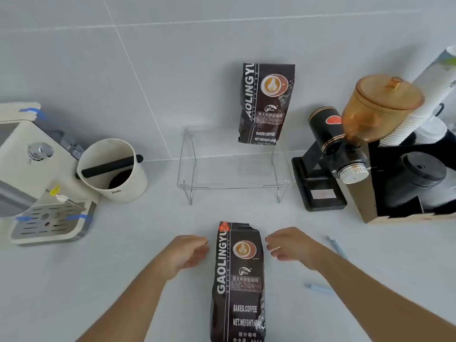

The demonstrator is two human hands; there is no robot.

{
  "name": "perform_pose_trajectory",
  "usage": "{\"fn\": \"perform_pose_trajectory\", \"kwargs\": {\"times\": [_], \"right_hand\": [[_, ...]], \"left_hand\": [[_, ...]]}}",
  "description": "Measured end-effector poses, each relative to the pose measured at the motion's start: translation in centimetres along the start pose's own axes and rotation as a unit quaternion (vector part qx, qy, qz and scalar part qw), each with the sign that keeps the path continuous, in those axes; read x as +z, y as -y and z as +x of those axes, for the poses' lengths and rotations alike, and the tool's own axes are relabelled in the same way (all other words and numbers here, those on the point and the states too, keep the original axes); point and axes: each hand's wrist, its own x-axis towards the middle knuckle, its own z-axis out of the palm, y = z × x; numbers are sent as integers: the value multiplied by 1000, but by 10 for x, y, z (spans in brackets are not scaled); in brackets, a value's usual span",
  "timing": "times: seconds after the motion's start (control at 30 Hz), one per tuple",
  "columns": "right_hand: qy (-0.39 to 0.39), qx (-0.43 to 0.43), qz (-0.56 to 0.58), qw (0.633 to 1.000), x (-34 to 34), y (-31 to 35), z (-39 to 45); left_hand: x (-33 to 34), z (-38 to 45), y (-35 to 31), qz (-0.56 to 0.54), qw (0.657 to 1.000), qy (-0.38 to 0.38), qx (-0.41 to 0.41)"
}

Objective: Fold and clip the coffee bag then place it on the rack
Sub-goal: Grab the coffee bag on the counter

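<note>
A dark brown coffee bag lies flat on the white counter in front of me, its torn top end pointing away. My left hand hovers just left of the bag's top with fingers loosely curled, holding nothing. My right hand hovers just right of the top, fingers apart and empty. Neither hand touches the bag. A clear acrylic rack stands behind, against the wall. A second coffee bag stands upright on the rack's back right. Two pale blue clip pieces lie on the counter to the right.
A cream espresso machine sits at the left, with a cream knock box beside it. A black coffee grinder with an amber hopper stands right of the rack. A box with black lids and stacked paper cups is far right.
</note>
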Motion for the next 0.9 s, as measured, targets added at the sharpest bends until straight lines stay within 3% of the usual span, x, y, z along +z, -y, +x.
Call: {"fn": "perform_pose_trajectory", "kwargs": {"times": [0.17, 0.5, 0.67, 0.9], "right_hand": [[-22, 19, 93, 995, 19, -16, 11], [-35, 30, 159, 986, 34, -11, 21], [-66, 16, 145, 987, 40, -3, 19], [-104, -72, 109, 986, 39, 8, -6]], "left_hand": [[26, 3, -1, -44, 999, -12, -2], [45, 11, -5, -92, 996, -16, -5], [46, 7, -6, -109, 994, -22, 6], [43, -21, -15, -151, 985, -30, 78]]}}
